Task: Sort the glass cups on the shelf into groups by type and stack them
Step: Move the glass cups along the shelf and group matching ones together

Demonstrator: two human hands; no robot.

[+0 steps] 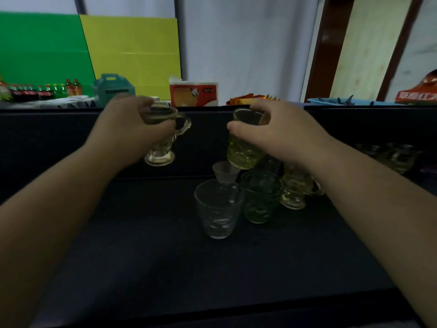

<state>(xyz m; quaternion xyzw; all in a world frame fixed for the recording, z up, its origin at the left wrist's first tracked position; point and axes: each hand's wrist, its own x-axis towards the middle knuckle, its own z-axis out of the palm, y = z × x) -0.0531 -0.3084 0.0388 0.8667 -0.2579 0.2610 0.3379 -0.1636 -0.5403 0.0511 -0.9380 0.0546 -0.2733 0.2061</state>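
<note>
- The dark shelf [146,256] runs bare in front of the person; the clear tumbler [218,209] stands nearest the camera, with a small clear conical cup [225,172] just behind it.
- Beside the tumbler on the right stands a green textured tumbler [261,197], and just right of that a pale footed mug [294,189], partly hidden under the right forearm. The types stand mixed in one tight cluster, so the sorting looks unfinished.
- The left hand [132,129] holds a footed glass mug with a handle [163,138] lifted above the shelf's back part; fingers curl around the bowl near the rim, handle pointing right. It is likely held clear so it can join its matching mug.
- The right hand [281,136] grips a yellow textured tumbler [244,143] above the cluster, thumb on the near side and fingers wrapped round the far side at the rim, tilted slightly.
- More glasses [392,157] sit dim and blurred at far right, perhaps a group begun.
</note>
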